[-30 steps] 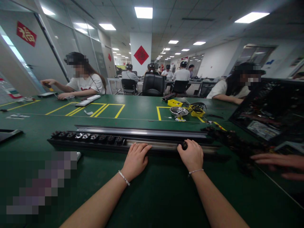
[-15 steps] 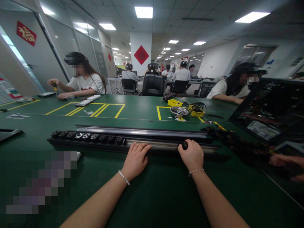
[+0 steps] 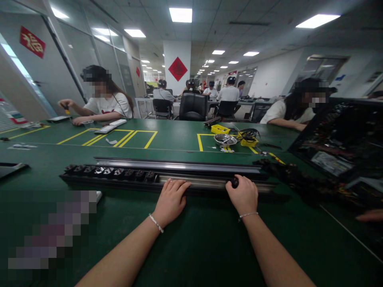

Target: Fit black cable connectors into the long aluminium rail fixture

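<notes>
A long black rail [image 3: 206,183] with a metallic inner channel lies across the table in front of me. Several black socket modules [image 3: 119,172] sit in a row in its left part. My left hand [image 3: 170,197] is on the rail just right of that row, its fingers bent over the near wall into the channel. Farther right, my right hand [image 3: 243,193] pinches a small black part [image 3: 235,182], probably another socket module, at the channel; my fingers hide most of it. Directly behind lies a second long black rail [image 3: 179,164], parallel to the first.
A dark heap of parts [image 3: 302,181] lies right, before an open black case [image 3: 338,139]. Another person's hand [image 3: 371,215] shows at the right edge. A metal bowl [image 3: 225,140] and yellow bins [image 3: 220,129] stand farther back. People sit across the table.
My right hand has shifted slightly to the right with the small black part. My left hand stays put. The other person's hand at the right has drawn back toward the frame edge.
</notes>
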{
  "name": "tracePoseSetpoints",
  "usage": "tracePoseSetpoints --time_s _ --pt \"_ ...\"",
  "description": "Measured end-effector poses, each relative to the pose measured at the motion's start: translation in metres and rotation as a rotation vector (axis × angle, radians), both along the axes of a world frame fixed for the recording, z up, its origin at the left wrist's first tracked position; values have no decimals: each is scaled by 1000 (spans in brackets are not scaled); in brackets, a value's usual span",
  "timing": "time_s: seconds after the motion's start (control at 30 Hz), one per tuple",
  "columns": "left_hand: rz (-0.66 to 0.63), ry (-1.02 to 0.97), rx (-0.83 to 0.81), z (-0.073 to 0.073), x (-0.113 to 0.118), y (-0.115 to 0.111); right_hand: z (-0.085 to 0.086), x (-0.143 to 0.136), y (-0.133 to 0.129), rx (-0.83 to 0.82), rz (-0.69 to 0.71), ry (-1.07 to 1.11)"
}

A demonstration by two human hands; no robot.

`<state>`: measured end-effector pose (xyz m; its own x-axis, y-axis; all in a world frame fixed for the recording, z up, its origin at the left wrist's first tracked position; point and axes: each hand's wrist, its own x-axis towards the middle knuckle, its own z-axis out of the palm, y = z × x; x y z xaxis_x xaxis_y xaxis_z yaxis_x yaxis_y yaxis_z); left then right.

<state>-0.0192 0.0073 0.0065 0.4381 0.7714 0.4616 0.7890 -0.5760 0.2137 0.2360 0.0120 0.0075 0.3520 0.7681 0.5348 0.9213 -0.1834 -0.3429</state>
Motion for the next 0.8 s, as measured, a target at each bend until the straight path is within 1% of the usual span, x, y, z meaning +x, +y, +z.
tracePoseSetpoints --time_s 0.3,0.57,0.63,0.8 --pt "4 5 -4 -3 -1 2 -1 5 2 37 16 29" --pt "11 7 -9 -3 -2 4 -1 12 4 54 62 62" --pt "19 12 -9 -3 -2 4 -1 13 4 49 49 59" --pt "53 18 10 -3 -2 3 -1 14 3 38 -39 47"
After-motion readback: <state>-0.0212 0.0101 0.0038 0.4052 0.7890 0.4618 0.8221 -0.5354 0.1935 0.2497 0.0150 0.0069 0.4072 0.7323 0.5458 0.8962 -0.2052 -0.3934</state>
